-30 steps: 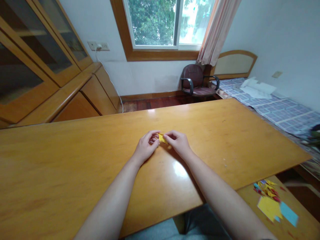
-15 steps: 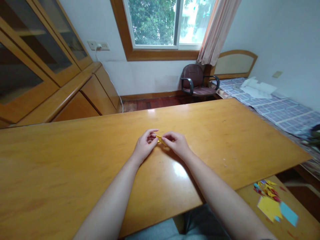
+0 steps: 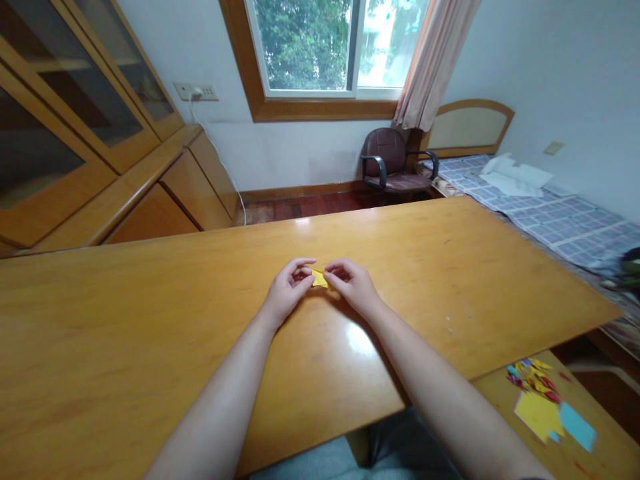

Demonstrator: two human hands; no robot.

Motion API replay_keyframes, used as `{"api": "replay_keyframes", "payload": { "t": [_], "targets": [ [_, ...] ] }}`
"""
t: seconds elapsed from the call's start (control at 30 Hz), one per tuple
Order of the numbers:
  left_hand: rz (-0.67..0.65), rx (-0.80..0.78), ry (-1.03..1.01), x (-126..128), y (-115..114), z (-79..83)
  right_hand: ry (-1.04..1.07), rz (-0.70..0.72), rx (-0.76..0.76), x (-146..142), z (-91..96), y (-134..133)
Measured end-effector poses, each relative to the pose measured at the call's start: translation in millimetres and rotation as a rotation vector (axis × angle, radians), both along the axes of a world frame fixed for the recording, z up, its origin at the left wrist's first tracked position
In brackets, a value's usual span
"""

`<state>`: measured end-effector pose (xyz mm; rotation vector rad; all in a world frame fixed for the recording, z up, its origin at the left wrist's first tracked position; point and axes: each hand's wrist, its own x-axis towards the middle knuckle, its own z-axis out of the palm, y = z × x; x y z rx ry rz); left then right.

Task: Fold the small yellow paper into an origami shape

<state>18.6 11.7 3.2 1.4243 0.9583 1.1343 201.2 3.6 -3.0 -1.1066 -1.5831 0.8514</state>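
Observation:
Between my two hands, just above the wooden table point(image 3: 150, 320), is a small piece of folded yellow paper point(image 3: 319, 279). My left hand point(image 3: 291, 288) pinches its left side between thumb and fingers. On the other side, my right hand point(image 3: 351, 282) grips the paper's right edge with thumb and fingertips. The fingers partly cover the paper, so its full folded shape is hidden.
On a lower surface at the right lie yellow paper sheets point(image 3: 539, 415), a light blue sheet point(image 3: 578, 427) and a pile of small folded coloured papers point(image 3: 535, 379). Beyond the table stand a chair point(image 3: 390, 160), a bed point(image 3: 560, 207) and a cabinet point(image 3: 150, 207).
The yellow paper has turned so that more of its flat face shows between my hands. Both hands keep their pinch, with the right fingers shifted slightly.

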Motion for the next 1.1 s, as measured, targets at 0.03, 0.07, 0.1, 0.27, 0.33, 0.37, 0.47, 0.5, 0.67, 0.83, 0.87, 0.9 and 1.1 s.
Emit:
{"api": "replay_keyframes", "payload": {
  "t": [0.03,0.07,0.1,0.27,0.33,0.37,0.47,0.5,0.67,0.83,0.87,0.9,1.1],
  "targets": [
    [-0.003,0.002,-0.005,0.1,0.0,-0.3,0.0,0.007,0.007,0.0,0.0,-0.2],
    [-0.007,0.005,-0.011,0.1,0.0,-0.7,-0.005,0.016,0.018,0.1,0.1,-0.4],
    [-0.016,0.006,-0.019,0.1,0.0,-1.0,-0.015,0.029,0.034,0.3,0.1,-0.5],
    [-0.053,0.024,-0.035,-0.8,-0.3,-1.6,-0.081,0.085,0.15,2.2,-0.6,0.3],
    [-0.067,0.021,-0.038,-1.1,-0.5,-1.0,-0.093,0.091,0.176,2.6,-0.3,0.5],
    [-0.072,0.018,-0.038,-1.0,-0.6,-0.6,-0.099,0.092,0.184,2.6,0.3,0.4],
    [-0.069,0.008,-0.028,-0.5,-0.7,0.6,-0.117,0.096,0.19,2.2,3.1,-0.6],
    [-0.061,0.006,-0.023,-0.2,-0.8,0.9,-0.12,0.097,0.191,2.0,4.0,-1.0],
    [-0.021,-0.018,-0.028,0.9,-0.7,2.7,-0.115,0.074,0.199,1.9,4.3,-1.3],
    [0.004,-0.042,-0.021,1.4,1.0,3.4,-0.119,0.06,0.2,2.3,3.1,-0.8],
    [0.003,-0.048,-0.017,1.1,1.4,3.0,-0.124,0.061,0.206,2.4,3.0,-0.8],
    [-0.002,-0.052,-0.007,0.8,1.7,2.5,-0.132,0.063,0.216,2.5,2.9,-0.9],
    [-0.029,-0.059,0.065,-0.7,1.9,1.7,-0.186,0.055,0.255,3.5,2.2,-1.1]
  ]
}}
